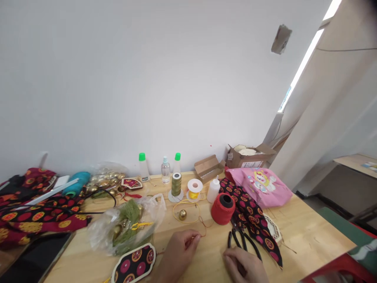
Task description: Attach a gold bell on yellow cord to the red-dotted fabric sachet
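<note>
My left hand (180,251) is closed in a pinch on a thin red thread (203,226), whose loose end curls on the table toward the red spool. Beside its wrist lies a framed fabric ornament (136,263) with a dark, pink-dotted pattern and pale rim. Lower right, my right hand (244,265) has its fingers curled at the black handles of what look like scissors (242,239); the fingertips are partly hidden. A gold bell (182,214) rests inside a loop of yellow cord (173,212) beyond my left hand.
A red thread cone (223,209), green thread spool (176,184), yellow cord spool (194,190) and white bottle (213,190) stand ahead. Left are a plastic bag of green tassels (129,220) and a phone (38,255). Patterned fabric (250,208) and a pink bag (262,186) lie right.
</note>
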A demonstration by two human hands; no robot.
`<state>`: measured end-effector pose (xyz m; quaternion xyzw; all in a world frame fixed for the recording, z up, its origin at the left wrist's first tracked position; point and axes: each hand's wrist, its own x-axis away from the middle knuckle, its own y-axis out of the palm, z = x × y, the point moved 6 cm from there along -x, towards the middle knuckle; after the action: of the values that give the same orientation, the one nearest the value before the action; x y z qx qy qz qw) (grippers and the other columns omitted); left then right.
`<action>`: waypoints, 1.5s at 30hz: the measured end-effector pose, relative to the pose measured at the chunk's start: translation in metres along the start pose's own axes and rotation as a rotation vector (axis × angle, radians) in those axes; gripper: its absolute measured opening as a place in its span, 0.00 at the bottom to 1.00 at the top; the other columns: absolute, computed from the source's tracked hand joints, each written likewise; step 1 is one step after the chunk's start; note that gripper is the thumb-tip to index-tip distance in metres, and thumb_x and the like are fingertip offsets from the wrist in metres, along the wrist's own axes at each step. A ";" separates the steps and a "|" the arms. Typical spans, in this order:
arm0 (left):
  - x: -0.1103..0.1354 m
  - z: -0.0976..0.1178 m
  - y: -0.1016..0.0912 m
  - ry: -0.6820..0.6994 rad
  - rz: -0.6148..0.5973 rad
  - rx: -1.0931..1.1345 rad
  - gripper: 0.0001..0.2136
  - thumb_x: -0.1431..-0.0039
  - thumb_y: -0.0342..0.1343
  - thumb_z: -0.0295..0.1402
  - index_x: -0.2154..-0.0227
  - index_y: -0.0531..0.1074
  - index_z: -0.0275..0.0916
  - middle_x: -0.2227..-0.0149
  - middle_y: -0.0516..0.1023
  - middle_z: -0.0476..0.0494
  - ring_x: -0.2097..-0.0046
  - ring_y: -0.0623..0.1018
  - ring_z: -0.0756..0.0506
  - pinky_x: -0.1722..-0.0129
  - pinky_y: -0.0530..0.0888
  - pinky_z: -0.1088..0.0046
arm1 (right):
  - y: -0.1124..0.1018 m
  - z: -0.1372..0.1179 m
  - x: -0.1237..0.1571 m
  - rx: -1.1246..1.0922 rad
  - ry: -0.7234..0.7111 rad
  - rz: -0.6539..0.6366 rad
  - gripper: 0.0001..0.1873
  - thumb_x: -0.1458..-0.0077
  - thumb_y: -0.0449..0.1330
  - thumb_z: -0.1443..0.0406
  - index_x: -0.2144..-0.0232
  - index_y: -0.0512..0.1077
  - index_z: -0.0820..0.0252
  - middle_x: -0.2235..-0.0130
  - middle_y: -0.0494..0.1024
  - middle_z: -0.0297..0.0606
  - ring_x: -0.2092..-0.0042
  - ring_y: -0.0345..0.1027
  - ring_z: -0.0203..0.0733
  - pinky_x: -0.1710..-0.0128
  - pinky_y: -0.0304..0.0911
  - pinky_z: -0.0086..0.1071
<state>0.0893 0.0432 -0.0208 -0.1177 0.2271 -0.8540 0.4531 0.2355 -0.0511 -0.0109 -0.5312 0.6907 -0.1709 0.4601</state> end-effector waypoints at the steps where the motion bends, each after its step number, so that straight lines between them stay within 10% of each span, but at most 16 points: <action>1: 0.000 0.001 0.000 -0.002 -0.005 -0.004 0.16 0.46 0.42 0.38 0.75 0.72 0.34 0.78 0.72 0.48 0.75 0.68 0.49 0.76 0.61 0.78 | 0.002 0.003 0.000 0.032 -0.008 -0.052 0.10 0.47 0.49 0.64 0.75 0.69 0.59 0.82 0.69 0.33 0.81 0.62 0.33 0.82 0.56 0.22; 14: 0.003 -0.001 -0.006 -0.004 0.018 0.092 0.16 0.48 0.45 0.41 0.72 0.73 0.34 0.74 0.74 0.47 0.71 0.70 0.48 0.72 0.65 0.79 | -0.006 -0.013 -0.011 -0.008 -0.126 0.097 0.11 0.48 0.47 0.71 0.66 0.67 0.59 0.69 0.71 0.40 0.68 0.68 0.36 0.71 0.63 0.24; 20: 0.007 0.004 -0.005 0.050 -0.006 -0.030 0.15 0.47 0.45 0.40 0.74 0.73 0.37 0.78 0.72 0.49 0.76 0.66 0.51 0.78 0.61 0.80 | -0.028 0.010 -0.039 0.214 0.187 0.328 0.28 0.55 0.57 0.64 0.50 0.57 0.57 0.46 0.54 0.47 0.52 0.59 0.49 0.59 0.62 0.38; 31: 0.001 -0.001 -0.001 0.071 -0.027 -0.103 0.16 0.46 0.43 0.40 0.73 0.73 0.37 0.79 0.71 0.50 0.77 0.65 0.51 0.78 0.60 0.80 | -0.021 0.038 -0.077 0.130 0.375 0.054 0.38 0.64 0.61 0.64 0.49 0.52 0.53 0.56 0.70 0.36 0.55 0.65 0.47 0.56 0.58 0.37; 37: 0.004 0.007 -0.001 0.066 -0.037 -0.120 0.15 0.47 0.43 0.38 0.74 0.73 0.38 0.79 0.72 0.49 0.76 0.67 0.50 0.77 0.60 0.80 | -0.041 0.068 -0.072 0.181 0.457 0.150 0.35 0.62 0.59 0.63 0.49 0.52 0.54 0.55 0.70 0.38 0.56 0.65 0.48 0.59 0.60 0.38; 45: 0.004 0.004 0.002 0.055 -0.024 -0.091 0.15 0.46 0.43 0.38 0.72 0.74 0.38 0.78 0.74 0.47 0.76 0.69 0.49 0.77 0.60 0.78 | -0.049 0.026 -0.062 0.212 0.142 0.427 0.28 0.54 0.56 0.61 0.50 0.56 0.61 0.49 0.60 0.47 0.48 0.54 0.51 0.52 0.53 0.46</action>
<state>0.0901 0.0373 -0.0184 -0.1173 0.2766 -0.8511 0.4305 0.2856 -0.0076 0.0397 -0.3086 0.7959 -0.1783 0.4894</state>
